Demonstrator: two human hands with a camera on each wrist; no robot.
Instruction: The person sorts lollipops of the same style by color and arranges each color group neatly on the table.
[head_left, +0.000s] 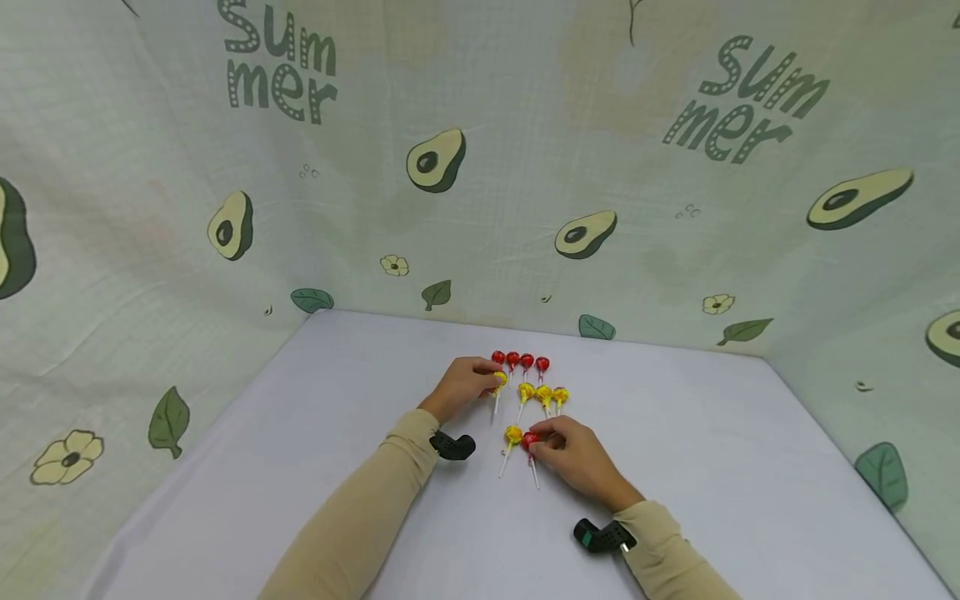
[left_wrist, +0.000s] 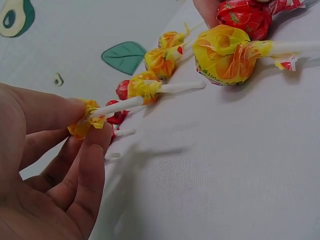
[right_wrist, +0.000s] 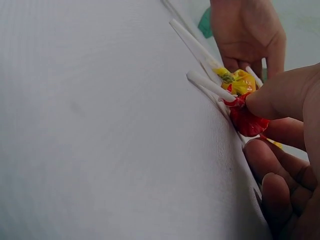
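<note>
Between thumb and fingertips my left hand (head_left: 462, 386) pinches a yellow lollipop (left_wrist: 85, 120) by its wrapped head; the white stick points toward the near side. My right hand (head_left: 581, 457) holds a red lollipop (right_wrist: 248, 120) by its head, low at the table, with its stick toward me. Right beside that one lies another yellow lollipop (left_wrist: 222, 55), touched by neither hand. Three yellow lollipops (head_left: 543, 396) lie in a row to the right of the left hand's lollipop. Behind them is a row of several red lollipops (head_left: 527, 361), partly hidden by the left fingers in the left wrist view.
A white cloth (head_left: 300, 467) covers the table. Printed fabric (head_left: 510, 108) with avocados and leaves hangs along the back and sides. Each wrist carries a black strap-on device, one at the left wrist (head_left: 453, 447) and one at the right wrist (head_left: 602, 536).
</note>
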